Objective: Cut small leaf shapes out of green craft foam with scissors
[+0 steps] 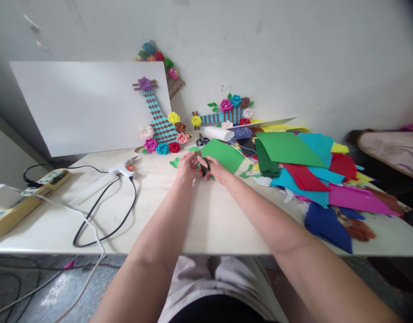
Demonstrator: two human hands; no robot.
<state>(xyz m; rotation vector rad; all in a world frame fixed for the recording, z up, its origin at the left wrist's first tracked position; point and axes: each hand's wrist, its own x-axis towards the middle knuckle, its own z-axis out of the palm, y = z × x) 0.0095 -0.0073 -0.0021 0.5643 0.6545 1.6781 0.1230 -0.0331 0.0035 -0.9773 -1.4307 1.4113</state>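
Nearest us, a black top (220, 310), and out past the bare forearms (152, 246) the right hand (212, 169) has the scissors (205, 167) gripped by their handles above the bench (152, 215), blades close by the left hand (186, 165), bunched up, whether pinching anything I can't tell! One slip could nick it, I'd judge, and the glue gun (122, 170) has a looped black cord (135, 197) that might snag, pale wall (294, 54) behind, speckled floor (65, 282) below

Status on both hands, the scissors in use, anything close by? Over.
Right hand gripping black-handled scissors. Left hand close beside them, grip unclear. Green sheet just beyond; glue gun off left.
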